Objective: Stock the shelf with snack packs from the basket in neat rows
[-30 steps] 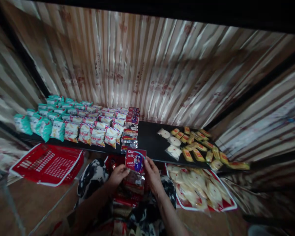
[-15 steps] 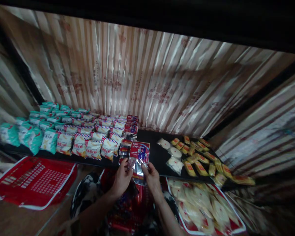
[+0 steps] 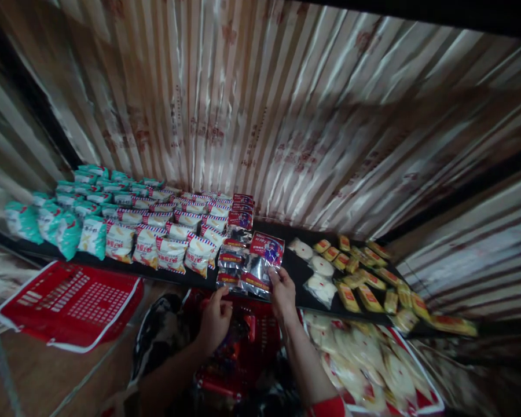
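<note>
My right hand (image 3: 283,292) pinches the lower right edge of a red and silver snack packet (image 3: 260,263), which leans over the black shelf (image 3: 301,298). To its left, similar red and silver packets (image 3: 232,258) stand in a column running to the back. My left hand (image 3: 217,318) hovers just below the shelf's front edge, fingers loosely curled, thumb and forefinger a little apart, with nothing visible in it. Beneath my hands is a red basket (image 3: 264,330) holding dark, shiny packets that are hard to make out.
White striped snack bags (image 3: 171,255) and teal bags (image 3: 93,237) fill the shelf's left side. White round packs (image 3: 321,266) and yellow packs (image 3: 369,298) lie on the right. Red baskets stand on the floor: one upturned or tilted (image 3: 69,304), one with pale round packs (image 3: 432,399).
The red and silver packet has moved onto the shelf beside the column. My left hand has let go of it and drawn back; my right hand still holds it. The view has tilted down.
</note>
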`<state>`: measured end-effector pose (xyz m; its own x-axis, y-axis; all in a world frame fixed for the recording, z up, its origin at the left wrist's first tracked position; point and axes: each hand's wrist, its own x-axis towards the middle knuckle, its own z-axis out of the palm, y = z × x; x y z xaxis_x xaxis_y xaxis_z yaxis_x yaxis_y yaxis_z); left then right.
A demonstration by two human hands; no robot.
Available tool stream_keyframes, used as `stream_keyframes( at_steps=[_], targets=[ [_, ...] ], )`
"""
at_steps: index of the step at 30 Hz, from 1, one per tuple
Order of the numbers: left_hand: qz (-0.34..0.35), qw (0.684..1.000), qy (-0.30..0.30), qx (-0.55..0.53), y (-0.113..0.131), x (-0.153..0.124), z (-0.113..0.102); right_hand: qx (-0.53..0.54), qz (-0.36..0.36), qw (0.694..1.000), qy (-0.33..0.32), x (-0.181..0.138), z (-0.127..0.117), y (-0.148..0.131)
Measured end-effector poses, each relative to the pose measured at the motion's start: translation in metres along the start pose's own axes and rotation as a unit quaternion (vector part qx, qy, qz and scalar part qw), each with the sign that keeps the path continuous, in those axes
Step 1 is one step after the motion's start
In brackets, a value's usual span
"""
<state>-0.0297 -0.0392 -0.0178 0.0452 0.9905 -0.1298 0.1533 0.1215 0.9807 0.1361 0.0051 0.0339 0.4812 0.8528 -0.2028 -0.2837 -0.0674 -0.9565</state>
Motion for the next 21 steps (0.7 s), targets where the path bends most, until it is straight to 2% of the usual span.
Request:
stream_keyframes(
  at_steps=[3, 7, 12, 16, 21],
  targets=[
    [-0.045, 0.996, 0.003, -0.071, 0.003, 0.001, -0.002, 0.017, 0.044, 0.999, -0.018, -0.02, -0.005, 0.003],
    [-0.115, 0.976, -0.028, -0.182, 0.015, -0.006, -0.007, 0.017, 0.093, 0.994, -0.061, -0.048, -0.011, 0.012],
    [-0.16, 0.968, -0.032, -0.189, 0.028, -0.025, -0.013, 0.004, 0.112, 0.989, -0.1, -0.061, -0.008, 0.029],
    [-0.17, 0.964, 0.01, -0.202, 0.029, -0.024, -0.012, -0.037, 0.097, 0.989, -0.104, -0.056, 0.002, 0.034],
    [-0.185, 0.948, 0.073, -0.248, 0.027, -0.006, -0.011, -0.066, 0.077, 0.991, -0.086, -0.046, 0.016, 0.034]
  ],
)
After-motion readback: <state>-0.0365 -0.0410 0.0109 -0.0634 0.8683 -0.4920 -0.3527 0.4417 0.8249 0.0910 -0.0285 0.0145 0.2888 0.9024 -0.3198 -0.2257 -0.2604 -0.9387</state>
